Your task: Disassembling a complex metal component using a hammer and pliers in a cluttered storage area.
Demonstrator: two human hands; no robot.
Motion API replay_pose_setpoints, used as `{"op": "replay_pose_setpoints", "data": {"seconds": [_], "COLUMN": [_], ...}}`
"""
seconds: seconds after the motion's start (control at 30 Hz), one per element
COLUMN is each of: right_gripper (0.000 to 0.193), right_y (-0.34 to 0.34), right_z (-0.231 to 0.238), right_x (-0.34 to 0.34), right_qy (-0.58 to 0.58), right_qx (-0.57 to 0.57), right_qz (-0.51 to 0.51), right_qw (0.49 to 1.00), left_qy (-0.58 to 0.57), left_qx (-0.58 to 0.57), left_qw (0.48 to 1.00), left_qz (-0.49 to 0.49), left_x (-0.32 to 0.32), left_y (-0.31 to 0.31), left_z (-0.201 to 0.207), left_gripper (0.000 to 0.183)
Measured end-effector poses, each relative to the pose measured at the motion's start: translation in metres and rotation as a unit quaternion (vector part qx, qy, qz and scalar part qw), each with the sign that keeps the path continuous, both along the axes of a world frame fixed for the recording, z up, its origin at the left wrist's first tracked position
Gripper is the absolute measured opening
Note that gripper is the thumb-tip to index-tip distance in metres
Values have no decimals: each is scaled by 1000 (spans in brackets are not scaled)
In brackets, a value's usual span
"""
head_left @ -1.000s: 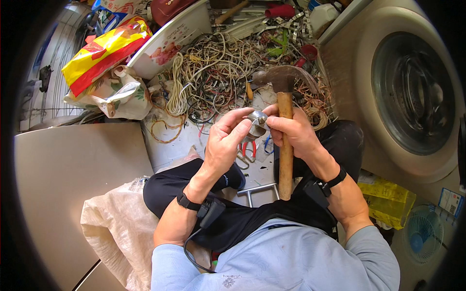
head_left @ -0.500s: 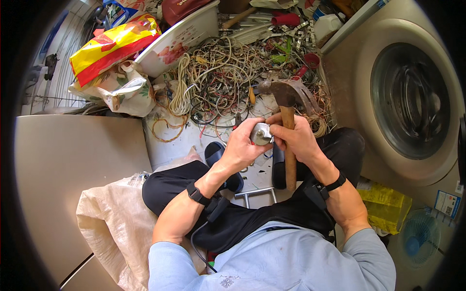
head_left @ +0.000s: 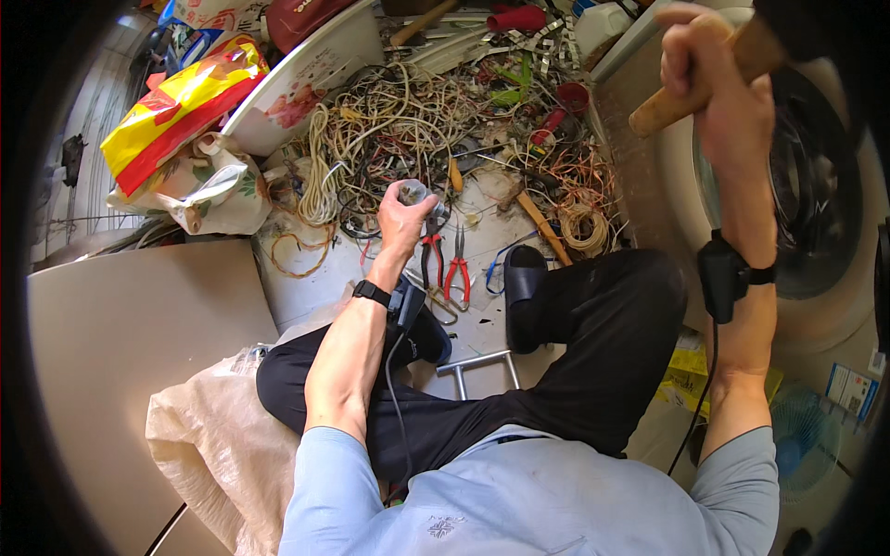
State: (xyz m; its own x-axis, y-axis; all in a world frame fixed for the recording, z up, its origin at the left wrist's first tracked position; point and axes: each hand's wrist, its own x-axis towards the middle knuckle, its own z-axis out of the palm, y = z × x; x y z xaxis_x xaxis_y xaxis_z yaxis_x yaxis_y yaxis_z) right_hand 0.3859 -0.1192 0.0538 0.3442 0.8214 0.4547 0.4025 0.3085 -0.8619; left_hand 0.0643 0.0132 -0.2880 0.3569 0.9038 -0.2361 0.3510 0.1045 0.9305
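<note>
My left hand (head_left: 400,225) is closed around a small round silvery metal piece (head_left: 412,193), whose round end faces up between thumb and fingers. It is held above the floor, just behind two red-handled pliers (head_left: 458,274). My right hand (head_left: 728,97) is raised high at the upper right, in front of the washing machine. It grips the wooden handle of a hammer (head_left: 660,109). The hammer's head is dark and blurred near the picture's rim. On the floor beside my right foot lies another wooden-handled tool (head_left: 545,228).
Tangled wires (head_left: 399,125) cover the floor ahead. A white tub (head_left: 297,88) and a yellow-red bag (head_left: 181,107) stand at the left. The washing machine (head_left: 681,176) is close on the right. A metal frame (head_left: 476,361) lies between my legs, and a woven sack (head_left: 209,422) sits at left.
My right hand has let go of the metal piece and swung the hammer up to the right. My left hand has moved left and away from me with the piece, uncovering the pliers.
</note>
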Motion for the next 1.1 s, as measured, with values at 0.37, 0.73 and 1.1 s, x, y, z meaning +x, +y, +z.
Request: {"op": "replay_pose_setpoints", "data": {"seconds": [0.37,0.73,1.1], "right_gripper": [18,22,31], "right_y": [-67,-30,-34], "right_z": [-307,-335,-350], "right_x": [-23,-28,-35], "right_qy": [29,32,-35], "right_qx": [-421,-375,-403], "right_qz": [-131,-66,-27], "right_qw": [897,924,914], "left_qy": [44,53,51], "left_qx": [55,124,84], "left_qw": [994,985,990], "left_qz": [-88,-105,-105], "left_x": [113,152,144], "left_y": [-8,-5,-12], "left_z": [-70,-102,-100], "left_gripper": [58,56,45]}}
